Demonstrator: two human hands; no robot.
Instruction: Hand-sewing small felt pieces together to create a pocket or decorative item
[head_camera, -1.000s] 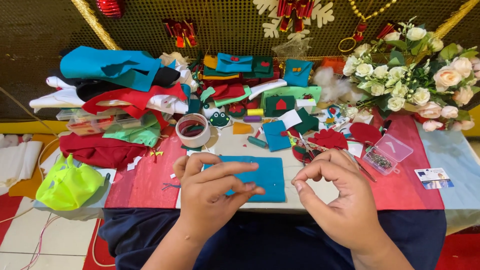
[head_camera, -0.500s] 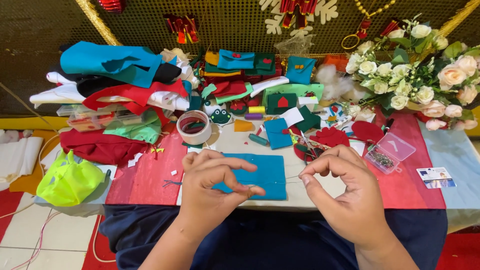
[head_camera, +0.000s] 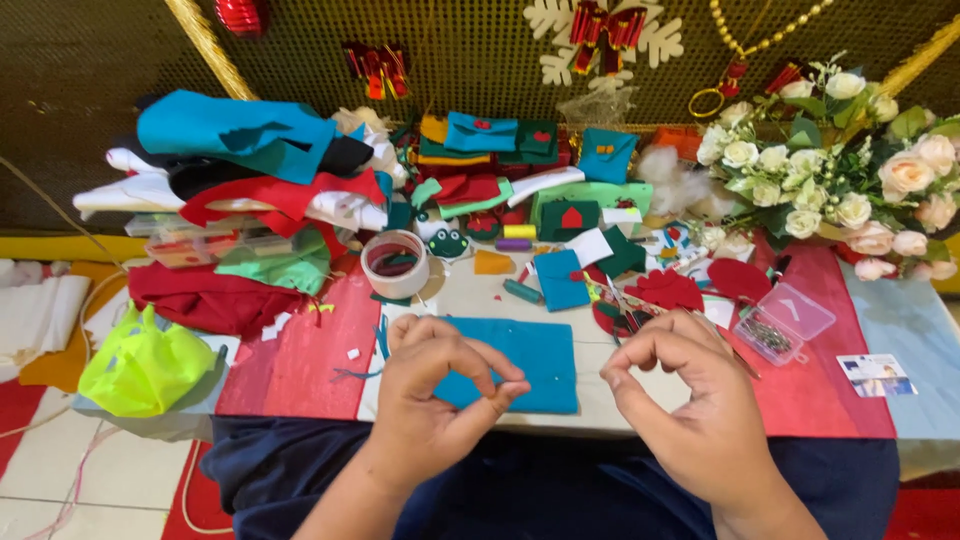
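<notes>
Nearest, the left hand (head_camera: 430, 400) rests on the teal felt sheet (head_camera: 525, 365) at the table's near edge, thumb and forefinger pinched together over it. The right hand (head_camera: 690, 395), just right of the sheet, pinches its fingertips likewise; whether they hold anything cannot be told. Farther left stands a tape roll (head_camera: 395, 265); far right, white roses (head_camera: 830, 175).

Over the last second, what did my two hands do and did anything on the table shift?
The left hand slid slightly right along the blue felt sheet and now pinches at its near edge. The right hand drew further right, off the felt, with finger and thumb pinched together; whatever they hold is too small to see. The felt sheet, the white tape roll and the clear pin box stayed where they were.
</notes>
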